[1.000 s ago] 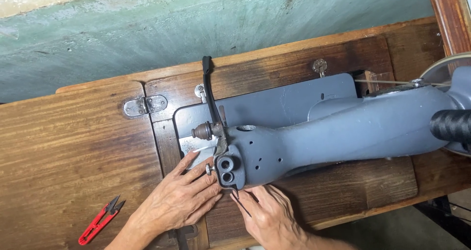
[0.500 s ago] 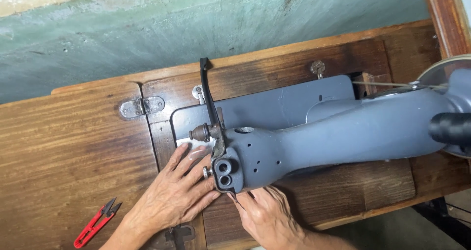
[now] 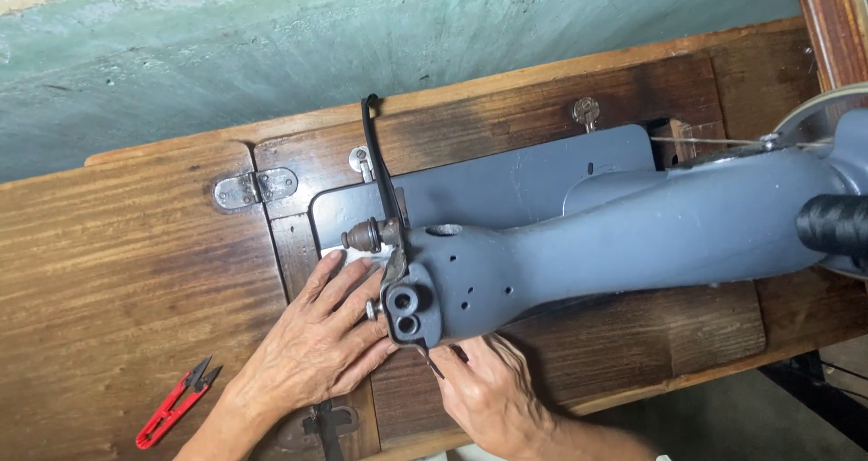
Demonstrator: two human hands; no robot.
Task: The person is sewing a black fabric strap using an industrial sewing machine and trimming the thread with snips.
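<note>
The left hand lies flat with its fingers spread wide, pressing on a small piece of white cloth that rests on the grey bed of the sewing machine, just beside the machine's head end. Its fingertips reach up to the cloth's near edge, and the thumb side sits against the lower face of the head. The right hand comes in from the near edge of the table, fingers curled narrow and pinched on a thin dark tool whose tip points up under the head; what the tip touches is hidden by the machine. The grey machine lies across the right half of the wooden table, its arm running toward the right edge, where a spool of black thread stands on it and part of the hand wheel shows at the far right corner. A black strap runs from the head toward the far edge of the table. A metal hinge joins the table's leaf to the middle section, near the far edge. Red thread snips lie well apart from both hands, near the left near corner of the table. Beyond the far edge stands a pale green wall.
</note>
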